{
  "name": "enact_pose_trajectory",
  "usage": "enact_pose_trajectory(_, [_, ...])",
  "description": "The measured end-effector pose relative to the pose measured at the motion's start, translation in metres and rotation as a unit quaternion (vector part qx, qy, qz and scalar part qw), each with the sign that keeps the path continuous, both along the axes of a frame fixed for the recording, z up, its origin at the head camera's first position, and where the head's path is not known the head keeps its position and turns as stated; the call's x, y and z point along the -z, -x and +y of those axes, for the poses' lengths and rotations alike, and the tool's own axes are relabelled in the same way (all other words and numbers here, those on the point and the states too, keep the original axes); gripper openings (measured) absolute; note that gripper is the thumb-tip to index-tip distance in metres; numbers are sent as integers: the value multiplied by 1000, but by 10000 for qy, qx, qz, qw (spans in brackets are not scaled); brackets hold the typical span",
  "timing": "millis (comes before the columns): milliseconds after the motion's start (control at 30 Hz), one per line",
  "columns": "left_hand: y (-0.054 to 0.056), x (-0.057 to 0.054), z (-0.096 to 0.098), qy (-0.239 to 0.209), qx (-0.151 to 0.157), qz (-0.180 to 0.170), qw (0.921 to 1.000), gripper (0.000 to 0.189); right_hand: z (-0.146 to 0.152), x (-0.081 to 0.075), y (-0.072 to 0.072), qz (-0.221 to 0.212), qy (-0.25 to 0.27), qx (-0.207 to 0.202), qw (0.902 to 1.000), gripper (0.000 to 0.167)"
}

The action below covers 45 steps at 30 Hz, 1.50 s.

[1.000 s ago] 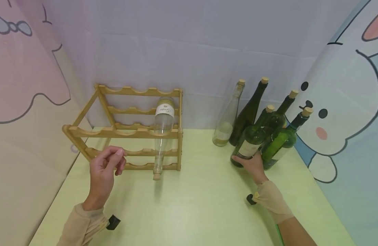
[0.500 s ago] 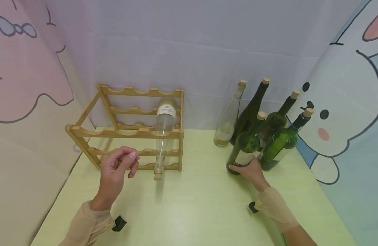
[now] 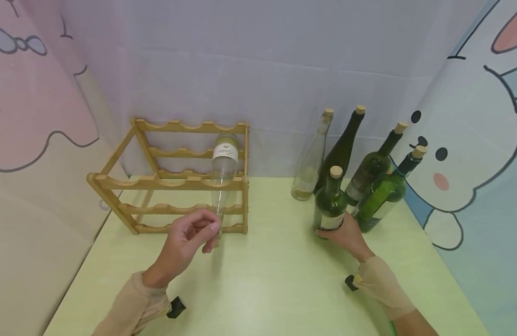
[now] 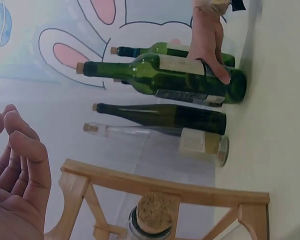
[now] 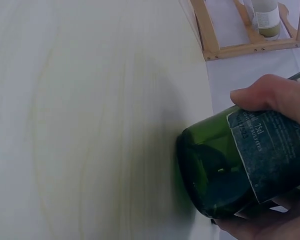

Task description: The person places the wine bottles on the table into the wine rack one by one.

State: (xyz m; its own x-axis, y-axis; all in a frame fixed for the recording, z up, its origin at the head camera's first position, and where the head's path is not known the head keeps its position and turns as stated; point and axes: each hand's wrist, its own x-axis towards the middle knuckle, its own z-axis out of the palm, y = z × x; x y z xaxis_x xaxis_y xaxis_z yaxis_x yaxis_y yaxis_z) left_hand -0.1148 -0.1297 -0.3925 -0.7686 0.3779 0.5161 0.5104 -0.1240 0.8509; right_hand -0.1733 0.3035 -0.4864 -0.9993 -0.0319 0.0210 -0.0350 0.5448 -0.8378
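My right hand grips a corked green wine bottle low on its body, thumb on one side, fingers on the other. In the right wrist view the base of this green bottle is close to the tabletop; I cannot tell whether it touches. My left hand hovers before the wooden wine rack, fingers loosely curled around nothing. A clear corked bottle lies in the rack's right end, neck toward me. The left hand partly covers its neck in the head view; its cork shows in the left wrist view.
Behind and beside the gripped bottle stand a clear bottle, a slim dark bottle, a dark green bottle and a brighter green bottle. A pale tabletop runs up to a cloth backdrop.
The right hand has drawn the green bottle away from the others, toward me, and it now leans less. My left hand has moved right and slightly down, to the racked bottle's neck.
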Motion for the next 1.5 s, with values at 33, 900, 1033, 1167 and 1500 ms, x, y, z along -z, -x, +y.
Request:
enact_pose_trajectory(33, [-2,0,3,2,99,-26,9999,17,1,0,0,43,-69,-35,10000,86])
enact_pose_trajectory(900, [5,-20,22,1560,274,-807,9841,17,10,-14,-2,1424,-1527,-357,9773,86])
enact_pose_trajectory(1033, [7,-29,26,1840,170,-784,9796,15,8,-23,-5,1592,-1726,-427,9711,85])
enact_pose_trajectory(1167, [9,-38,33,2073,117,-420,9773,12,8,-28,-8,1960,-1948,-419,9601,83])
enact_pose_trajectory(1500, [17,-52,51,2966,-18,143,9549,36,5,-41,-10,2353,-2245,-407,9448,84])
